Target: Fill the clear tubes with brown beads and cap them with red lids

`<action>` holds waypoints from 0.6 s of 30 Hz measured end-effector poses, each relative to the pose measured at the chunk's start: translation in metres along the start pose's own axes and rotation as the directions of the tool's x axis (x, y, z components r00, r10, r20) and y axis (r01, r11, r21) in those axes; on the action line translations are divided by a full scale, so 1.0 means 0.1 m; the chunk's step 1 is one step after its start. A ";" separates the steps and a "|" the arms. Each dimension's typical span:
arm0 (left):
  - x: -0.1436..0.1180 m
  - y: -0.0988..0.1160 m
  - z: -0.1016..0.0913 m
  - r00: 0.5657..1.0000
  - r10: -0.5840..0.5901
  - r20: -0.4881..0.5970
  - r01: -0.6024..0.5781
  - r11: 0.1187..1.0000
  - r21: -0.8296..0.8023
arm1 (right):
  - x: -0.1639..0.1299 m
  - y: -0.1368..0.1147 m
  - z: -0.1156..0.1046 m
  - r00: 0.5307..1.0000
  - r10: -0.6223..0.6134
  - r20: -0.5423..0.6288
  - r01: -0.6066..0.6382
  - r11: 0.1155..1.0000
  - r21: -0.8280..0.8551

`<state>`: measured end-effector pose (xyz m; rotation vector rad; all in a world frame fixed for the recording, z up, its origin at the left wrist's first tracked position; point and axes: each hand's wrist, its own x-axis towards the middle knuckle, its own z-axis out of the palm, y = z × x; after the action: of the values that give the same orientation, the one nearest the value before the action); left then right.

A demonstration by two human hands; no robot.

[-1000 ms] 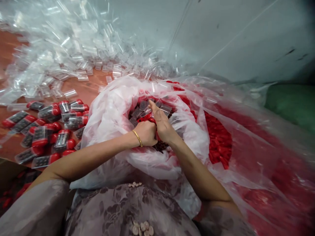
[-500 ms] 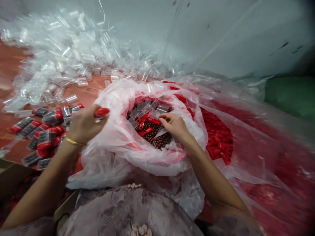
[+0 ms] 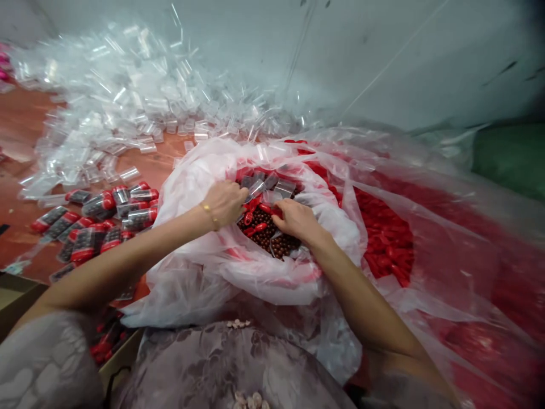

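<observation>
Both hands reach into the open pink plastic bag (image 3: 200, 187) near the middle, which holds brown beads (image 3: 266, 230), red caps (image 3: 260, 226) and clear tubes (image 3: 258, 186) — the left hand (image 3: 223, 203) curled at its left rim, whether gripping a tube I cannot tell. The right hand (image 3: 298, 220) lies clenched on the beads, its contents hidden. To the right a larger clear bag (image 3: 447, 238) holds red caps; far left lie empty tubes (image 3: 128, 96), filled capped ones (image 3: 102, 218) nearer.

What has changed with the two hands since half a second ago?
The left hand let go of a red-capped tube at the left and came back into the bag, over the brown beads. The right hand stayed on the beads.
</observation>
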<state>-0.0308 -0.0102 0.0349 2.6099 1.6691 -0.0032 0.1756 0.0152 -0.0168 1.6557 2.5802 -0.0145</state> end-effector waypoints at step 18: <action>0.30 0.47 0.22 0.857 0.211 0.470 -0.097 0.962 -0.257 | 0.00 0.15 -0.06 0.948 0.236 -0.213 -0.106 0.867 0.487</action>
<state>0.0250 -0.0035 0.0143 2.3013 1.2022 -0.4168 0.1884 0.0218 -0.0100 2.1863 2.7646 -0.4813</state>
